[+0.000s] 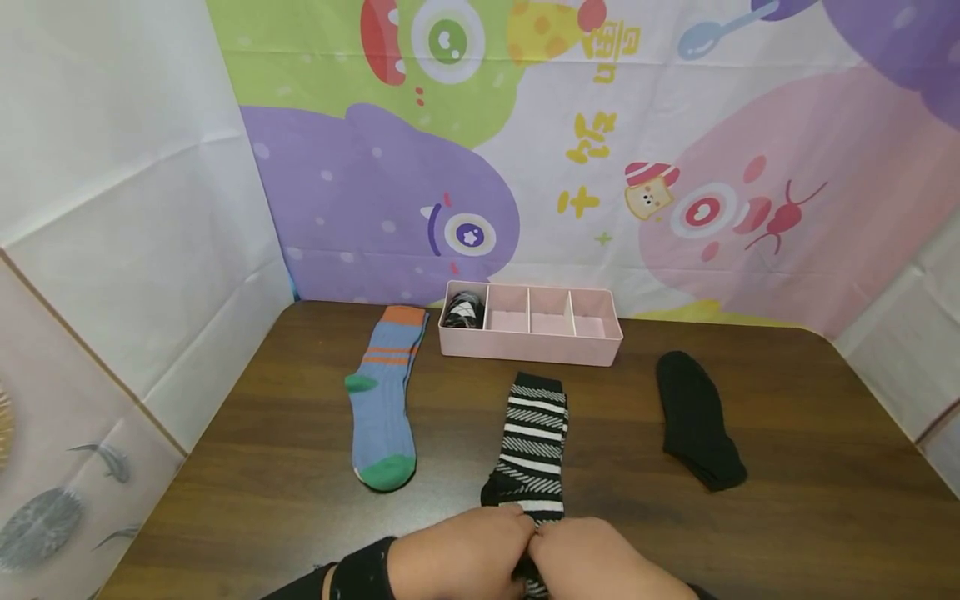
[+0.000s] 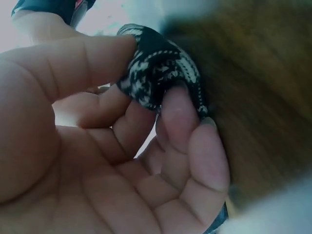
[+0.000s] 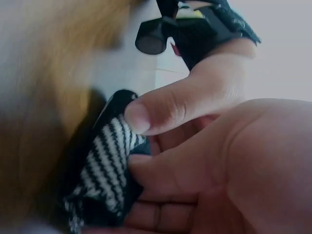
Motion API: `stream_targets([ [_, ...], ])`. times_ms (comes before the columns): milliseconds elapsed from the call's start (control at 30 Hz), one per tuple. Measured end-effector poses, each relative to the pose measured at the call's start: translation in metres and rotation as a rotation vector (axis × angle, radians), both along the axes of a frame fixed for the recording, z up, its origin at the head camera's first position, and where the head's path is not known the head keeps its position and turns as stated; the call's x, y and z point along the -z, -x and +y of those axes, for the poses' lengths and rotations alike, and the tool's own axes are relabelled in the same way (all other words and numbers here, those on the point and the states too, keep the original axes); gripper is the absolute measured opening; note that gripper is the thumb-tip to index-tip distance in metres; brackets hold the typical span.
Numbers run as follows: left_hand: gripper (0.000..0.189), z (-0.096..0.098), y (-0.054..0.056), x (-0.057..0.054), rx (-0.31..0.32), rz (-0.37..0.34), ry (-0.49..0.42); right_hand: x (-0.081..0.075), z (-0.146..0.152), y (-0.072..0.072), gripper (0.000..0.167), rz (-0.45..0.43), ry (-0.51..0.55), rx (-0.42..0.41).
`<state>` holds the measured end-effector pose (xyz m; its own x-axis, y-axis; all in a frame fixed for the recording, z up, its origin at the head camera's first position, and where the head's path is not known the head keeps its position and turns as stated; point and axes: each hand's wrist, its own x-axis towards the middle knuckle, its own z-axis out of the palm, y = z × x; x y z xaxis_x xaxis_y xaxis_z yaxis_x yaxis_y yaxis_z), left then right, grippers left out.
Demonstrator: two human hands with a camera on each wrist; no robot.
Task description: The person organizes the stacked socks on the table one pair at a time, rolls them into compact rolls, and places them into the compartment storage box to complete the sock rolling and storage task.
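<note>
Wooden tabletop (image 1: 277,467) carries the pink box (image 1: 528,347), dark bundle (image 1: 463,311) in its leftmost compartment (image 1: 480,290)! Nearer than the box, left hand (image 1: 465,550) and right hand (image 1: 592,557) pinch the striped sock (image 1: 534,433).

Striped black sock (image 1: 534,437) (end curled).

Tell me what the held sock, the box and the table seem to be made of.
Held sock: knitted fabric, matte; stitches show in the wrist views, though the fibre is unclear. Box: probably plastic, smooth, with thin, evenly coloured walls. Table: wood or wood-look laminate, with a slight sheen; brown grain shows.
</note>
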<state>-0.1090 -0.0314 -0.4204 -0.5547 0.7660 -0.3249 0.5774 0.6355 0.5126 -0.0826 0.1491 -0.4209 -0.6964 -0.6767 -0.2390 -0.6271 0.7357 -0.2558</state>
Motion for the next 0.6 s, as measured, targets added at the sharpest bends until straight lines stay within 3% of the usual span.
stream_targets([
  [67,0.02,0.0,-0.001,0.0,0.007,0.033,-0.005,-0.001,0.002,0.002,0.009,-0.042,0.036,0.023],
  [200,0.004,-0.001,-0.003,0.001,0.037,0.126,-0.006,-0.007,0.005,0.005,0.017,-0.103,0.07,0.096],
  [333,0.012,0.001,-0.003,0.001,0.041,0.155,-0.009,-0.013,0.005,0.006,0.02,-0.069,0.038,0.154],
  [600,0.007,0.005,-0.003,0.001,0.002,0.164,0.009,-0.014,0.0,-0.003,0.031,0.01,0.018,0.06],
])
